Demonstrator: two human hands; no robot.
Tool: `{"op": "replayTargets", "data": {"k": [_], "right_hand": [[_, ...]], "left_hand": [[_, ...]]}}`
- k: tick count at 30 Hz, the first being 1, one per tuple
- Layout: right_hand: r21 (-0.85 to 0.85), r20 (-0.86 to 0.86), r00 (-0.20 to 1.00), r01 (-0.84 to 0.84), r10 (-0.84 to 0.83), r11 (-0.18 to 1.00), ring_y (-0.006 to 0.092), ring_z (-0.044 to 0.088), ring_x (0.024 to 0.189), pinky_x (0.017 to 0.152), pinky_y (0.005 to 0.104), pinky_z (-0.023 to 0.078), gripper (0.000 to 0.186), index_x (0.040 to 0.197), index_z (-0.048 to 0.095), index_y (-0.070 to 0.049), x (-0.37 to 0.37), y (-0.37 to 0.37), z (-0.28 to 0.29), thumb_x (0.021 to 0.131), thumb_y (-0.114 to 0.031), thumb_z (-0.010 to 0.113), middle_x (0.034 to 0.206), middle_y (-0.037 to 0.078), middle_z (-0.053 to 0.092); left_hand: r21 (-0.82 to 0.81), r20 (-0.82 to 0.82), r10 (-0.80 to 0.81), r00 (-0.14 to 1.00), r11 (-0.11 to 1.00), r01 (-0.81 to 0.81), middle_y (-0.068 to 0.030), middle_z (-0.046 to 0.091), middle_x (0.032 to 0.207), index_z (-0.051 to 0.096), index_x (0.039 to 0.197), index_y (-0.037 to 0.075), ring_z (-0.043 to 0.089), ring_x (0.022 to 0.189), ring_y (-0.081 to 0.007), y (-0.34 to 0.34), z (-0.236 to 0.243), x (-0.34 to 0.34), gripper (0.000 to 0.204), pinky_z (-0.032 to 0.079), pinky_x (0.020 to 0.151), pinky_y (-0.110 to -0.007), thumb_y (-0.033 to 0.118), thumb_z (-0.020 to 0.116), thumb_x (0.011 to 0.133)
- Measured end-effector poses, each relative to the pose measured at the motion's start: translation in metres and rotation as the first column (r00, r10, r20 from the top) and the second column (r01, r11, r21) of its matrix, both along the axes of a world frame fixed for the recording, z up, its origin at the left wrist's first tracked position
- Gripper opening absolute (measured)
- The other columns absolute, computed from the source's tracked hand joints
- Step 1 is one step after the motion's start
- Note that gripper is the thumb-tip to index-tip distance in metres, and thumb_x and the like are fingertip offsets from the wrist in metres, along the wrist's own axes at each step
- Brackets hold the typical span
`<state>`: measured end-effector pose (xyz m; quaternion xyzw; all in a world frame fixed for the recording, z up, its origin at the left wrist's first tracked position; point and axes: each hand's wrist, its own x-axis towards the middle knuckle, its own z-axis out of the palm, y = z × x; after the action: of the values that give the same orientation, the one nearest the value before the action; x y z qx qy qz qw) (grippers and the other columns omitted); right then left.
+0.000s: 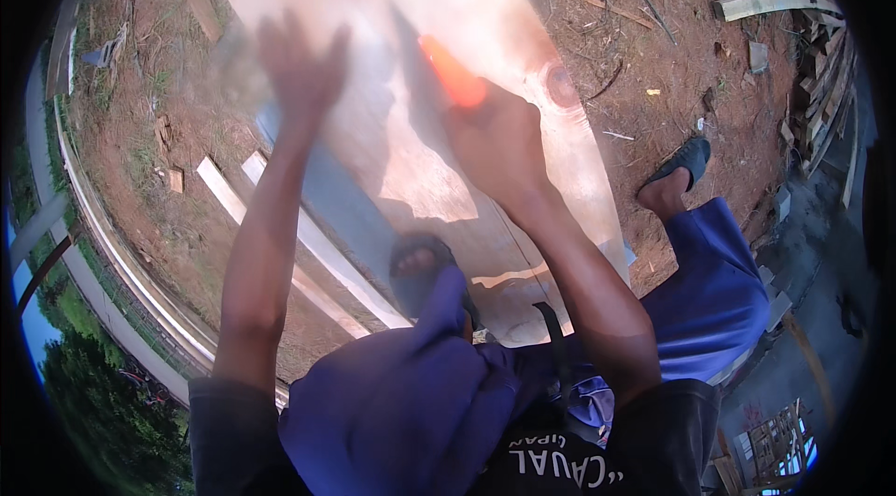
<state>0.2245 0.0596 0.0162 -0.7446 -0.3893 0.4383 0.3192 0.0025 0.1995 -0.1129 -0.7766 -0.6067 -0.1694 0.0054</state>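
A large pale wooden sheet (457,207) stretches away in front of me, with a dark knot near its right edge. My right hand (499,137) is closed around a bright orange elongated tool (452,73), which points toward the far left over the sheet. Its exact kind is unclear. My left hand (301,67) is over the left part of the sheet, fingers spread and smeared by motion, with nothing visible in it; whether it touches the wood I cannot tell. A thin dark line runs along the sheet below my right hand.
My sandalled left foot (415,263) is on or beside the sheet; my other foot (688,163) stands on brown soil to the right. Narrow boards (327,258) lie at the left. Scrap wood (826,95) is piled at the far right. A long rail-like edge (103,207) curves along the left.
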Motion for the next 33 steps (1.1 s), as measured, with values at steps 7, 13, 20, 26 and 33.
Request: {"op": "replayTargets", "data": {"k": [7,13,20,26,33], "right_hand": [[-0.019,-0.005,0.997,-0.074,0.074,0.997,0.0245,0.060,0.050,0.051,0.0339,0.046,0.013,0.092,0.067,0.004,0.023,-0.134,0.079,0.079,0.000,0.070,0.062,0.014,0.058],[-0.079,0.081,0.995,-0.051,0.058,0.996,0.0165,0.065,0.054,0.054,0.0306,0.051,0.010,0.083,0.065,0.006,0.031,-0.165,0.128,0.075,0.005,0.072,0.063,0.013,0.063],[-0.075,0.001,1.000,-0.005,0.005,0.997,0.0299,0.065,0.054,0.057,0.0408,0.050,0.020,0.093,0.065,0.007,-0.004,0.012,0.013,0.086,-0.013,0.068,0.065,0.023,0.064],[-0.056,0.135,0.978,-0.154,0.161,0.986,0.0140,0.054,0.048,0.051,0.0298,0.043,0.013,0.094,0.067,0.005,0.040,-0.197,0.123,0.082,0.002,0.067,0.062,0.009,0.056],[-0.089,-0.037,0.999,-0.039,0.035,0.995,0.0218,0.065,0.053,0.053,0.0355,0.047,0.011,0.081,0.061,0.005,0.011,-0.068,0.034,0.083,-0.003,0.069,0.058,0.017,0.059]], "left_hand": [[-0.023,0.014,0.036,0.999,0.999,-0.036,-0.0431,0.027,0.155,0.038,0.151,-0.009,0.023,0.149,-0.0542,-0.008,0.000,-0.015,0.091,0.021,0.121,-0.059,0.058,0.063,0.094],[0.001,-0.001,0.036,0.999,0.999,-0.036,-0.0428,0.028,0.154,0.038,0.151,-0.008,0.024,0.148,-0.0541,-0.007,0.002,-0.010,0.091,0.022,0.120,-0.059,0.058,0.064,0.093],[-0.003,0.006,0.016,1.000,1.000,-0.016,-0.0429,0.029,0.154,0.039,0.151,-0.007,0.025,0.148,-0.0541,-0.008,-0.006,-0.001,0.091,0.022,0.120,-0.059,0.059,0.064,0.093],[-0.028,-0.008,0.069,0.998,0.997,-0.069,-0.0418,0.027,0.155,0.038,0.152,-0.007,0.023,0.149,-0.0530,-0.005,0.000,-0.012,0.091,0.020,0.121,-0.059,0.059,0.063,0.093],[-0.043,-0.007,0.070,0.997,0.997,-0.071,-0.0412,0.027,0.156,0.038,0.152,-0.007,0.023,0.149,-0.0535,-0.006,0.002,-0.008,0.092,0.020,0.121,-0.059,0.059,0.064,0.093]]}}
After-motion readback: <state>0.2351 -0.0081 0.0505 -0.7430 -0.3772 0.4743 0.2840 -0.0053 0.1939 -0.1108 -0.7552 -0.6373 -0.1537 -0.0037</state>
